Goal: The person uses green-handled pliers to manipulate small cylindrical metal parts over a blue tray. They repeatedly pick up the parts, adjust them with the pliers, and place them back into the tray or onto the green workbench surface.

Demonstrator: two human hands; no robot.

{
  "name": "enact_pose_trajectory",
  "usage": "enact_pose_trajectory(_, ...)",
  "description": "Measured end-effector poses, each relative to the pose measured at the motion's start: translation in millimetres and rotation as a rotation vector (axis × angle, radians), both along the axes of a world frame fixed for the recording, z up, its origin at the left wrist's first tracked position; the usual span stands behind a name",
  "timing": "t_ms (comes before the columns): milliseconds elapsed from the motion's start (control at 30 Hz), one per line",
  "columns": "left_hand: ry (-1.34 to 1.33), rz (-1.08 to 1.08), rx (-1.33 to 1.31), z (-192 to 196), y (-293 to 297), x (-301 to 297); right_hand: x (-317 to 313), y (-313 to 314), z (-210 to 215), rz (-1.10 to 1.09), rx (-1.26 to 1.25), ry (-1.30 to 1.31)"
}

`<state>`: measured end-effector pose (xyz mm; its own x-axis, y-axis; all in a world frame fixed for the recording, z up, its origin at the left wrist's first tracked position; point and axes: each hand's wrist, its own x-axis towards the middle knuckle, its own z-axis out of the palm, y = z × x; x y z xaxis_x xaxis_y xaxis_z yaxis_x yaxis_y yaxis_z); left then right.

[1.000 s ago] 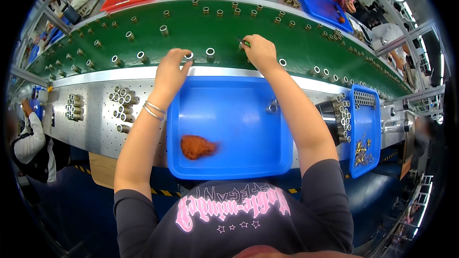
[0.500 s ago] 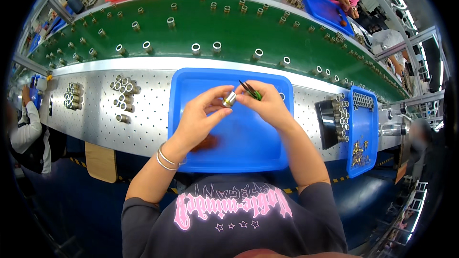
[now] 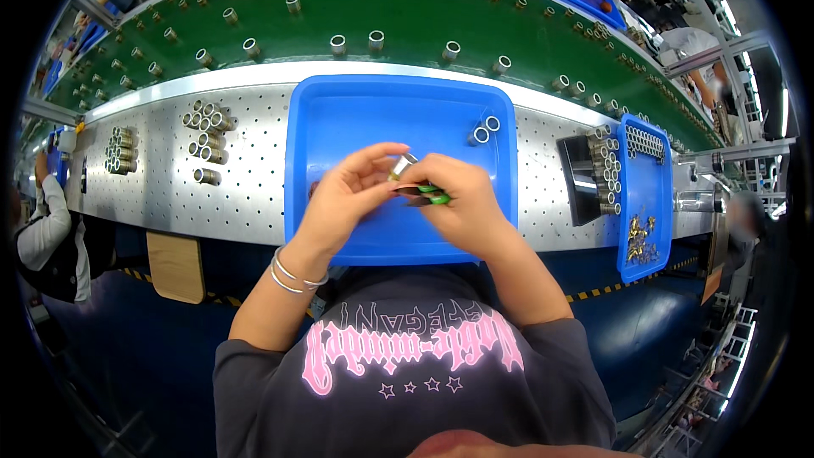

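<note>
Over a blue tray [image 3: 398,86], my left hand [image 3: 346,199] pinches a short, shiny metal sleeve [image 3: 404,166] with a yellowish band near its lower end. My right hand [image 3: 465,199] is closed around a small dark pointed tool with green on its handle [image 3: 434,195], which looks like tweezers. The tool's tips point left, close to the sleeve's lower end; whether they touch it I cannot tell. My right fingertips meet the sleeve's right side. Two similar metal sleeves [image 3: 480,135] stand in the tray's far right corner. A reddish-brown thing is mostly hidden behind my left wrist.
A green conveyor belt [image 3: 356,13] with scattered metal sleeves runs beyond the bench. On the perforated metal bench [image 3: 250,203] stand sleeve clusters [image 3: 205,131] at left. A black box [image 3: 579,180] and a second blue tray [image 3: 632,203] with small brass parts [image 3: 642,240] lie right. Co-workers sit across.
My view has tilted, so the bench sits higher in the picture. The tool has swung from pointing up and away to pointing left at the sleeve. Both hands have come nearer my body.
</note>
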<state>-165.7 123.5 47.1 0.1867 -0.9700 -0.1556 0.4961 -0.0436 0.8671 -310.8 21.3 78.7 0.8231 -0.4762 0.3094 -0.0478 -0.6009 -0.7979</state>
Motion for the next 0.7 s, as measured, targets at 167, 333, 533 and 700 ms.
enact_pose_trajectory(167, 0.44, 0.025, 0.057, -2.4, 3.6, 9.0, -15.9, -4.0, -4.9, -0.071, 0.488, 0.045)
enact_pose_trajectory(333, 0.371, 0.063, 0.055, -6.1, 2.9, 3.6, -18.8, -1.7, -7.0, -0.074, 0.473, 0.097)
enact_pose_trajectory(533, 0.14, 0.064, 0.055, -2.7, 4.5, -5.3, -15.2, -2.0, 8.9, -0.249, 0.091, 0.119)
enact_pose_trajectory(700, -0.2, 0.029, -0.023, -2.6, 7.1, -18.2, -10.7, -8.0, -2.0, -0.116, 0.114, 0.108)
